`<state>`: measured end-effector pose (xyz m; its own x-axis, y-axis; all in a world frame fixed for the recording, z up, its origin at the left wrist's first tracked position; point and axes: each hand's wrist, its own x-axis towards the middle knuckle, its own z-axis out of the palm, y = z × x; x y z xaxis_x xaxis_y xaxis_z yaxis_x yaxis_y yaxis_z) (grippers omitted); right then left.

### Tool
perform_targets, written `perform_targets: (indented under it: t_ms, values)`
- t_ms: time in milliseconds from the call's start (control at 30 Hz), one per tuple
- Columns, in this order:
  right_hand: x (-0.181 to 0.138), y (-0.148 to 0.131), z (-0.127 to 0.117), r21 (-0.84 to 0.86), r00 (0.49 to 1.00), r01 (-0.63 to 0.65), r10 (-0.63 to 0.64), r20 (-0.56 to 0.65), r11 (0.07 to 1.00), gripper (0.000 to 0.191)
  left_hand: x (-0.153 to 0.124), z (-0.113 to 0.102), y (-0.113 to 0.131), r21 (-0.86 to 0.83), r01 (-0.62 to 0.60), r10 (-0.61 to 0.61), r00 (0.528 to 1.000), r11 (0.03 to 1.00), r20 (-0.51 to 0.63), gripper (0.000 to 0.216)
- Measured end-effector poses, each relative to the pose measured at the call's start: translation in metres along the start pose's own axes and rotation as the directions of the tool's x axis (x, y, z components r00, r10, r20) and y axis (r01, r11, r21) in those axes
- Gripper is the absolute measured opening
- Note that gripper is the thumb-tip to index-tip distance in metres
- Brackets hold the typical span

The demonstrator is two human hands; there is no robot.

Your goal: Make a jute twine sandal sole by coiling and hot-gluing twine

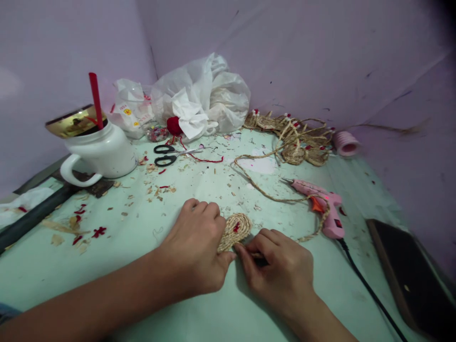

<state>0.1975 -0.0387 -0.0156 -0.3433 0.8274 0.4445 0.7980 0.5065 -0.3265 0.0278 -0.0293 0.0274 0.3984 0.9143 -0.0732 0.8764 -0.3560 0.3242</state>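
Note:
A small flat coil of braided straw cord (239, 225), with a red bit at its centre, is held just above the table between both hands. My left hand (199, 242) grips its left side, thumb below and fingers curled behind. My right hand (280, 259) pinches the straw cord at the coil's lower right edge, the other fingers curled in. More straw cord (263, 192) loops from behind my right hand, over the glue gun and to the back. The pink glue gun (322, 204) lies on its side to the right, nozzle pointing left.
A white mug (107, 154) with a red straw stands at the left. Black-handled scissors (167, 156), a ball of red yarn (174, 126) and a plastic bag (228, 97) lie behind. Finished straw pieces (302, 140) and a pink spool (345, 143) sit back right. A phone (406, 275) lies right.

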Motion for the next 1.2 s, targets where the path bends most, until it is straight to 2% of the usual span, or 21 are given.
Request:
perform_targets:
  t_ms: [233,367,467,600,733,800,900,1067,1200]
  values:
    - [0.002,-0.001,0.0,0.0,1.0,-0.019,0.019,0.002,1.0,0.027,0.007,0.013,0.01,0.093,0.042,-0.033,0.995,0.995,-0.096,0.019]
    - [0.002,0.008,-0.008,0.05,0.993,-0.074,0.069,0.096,0.996,0.026,0.007,0.015,0.008,0.09,0.03,-0.017,0.99,0.996,-0.141,0.017]
    - [0.001,0.019,-0.017,0.148,0.98,-0.12,0.094,0.176,0.982,0.021,0.007,0.016,0.006,0.062,0.025,-0.016,0.99,0.998,-0.141,0.012]
    - [0.002,0.03,-0.022,0.226,0.973,-0.09,0.038,0.226,0.97,0.015,0.009,0.015,0.005,0.055,0.026,-0.018,0.99,0.998,-0.138,0.01]
    - [0.005,0.036,-0.018,0.204,0.985,0.06,-0.09,0.144,0.977,0.015,0.011,0.014,0.006,0.064,0.021,-0.014,0.994,0.998,-0.108,0.01]
    - [0.005,0.038,-0.015,0.192,0.99,0.086,-0.105,0.091,0.978,0.014,0.011,0.013,0.007,0.065,0.019,-0.012,0.995,0.998,-0.097,0.009]
    - [0.005,0.04,-0.01,0.214,0.994,0.072,-0.087,0.063,0.974,0.012,0.011,0.012,0.007,0.066,0.02,-0.015,0.996,0.998,-0.089,0.006]
    - [0.008,0.043,-0.008,0.223,0.995,-0.011,-0.011,0.101,0.975,0.01,0.011,0.011,0.007,0.059,0.018,-0.013,0.996,0.998,-0.083,0.007]
    - [0.013,0.044,-0.007,0.204,1.0,-0.005,-0.001,0.032,0.979,0.008,0.011,0.012,0.006,0.035,0.01,-0.007,0.997,0.999,-0.082,0.007]
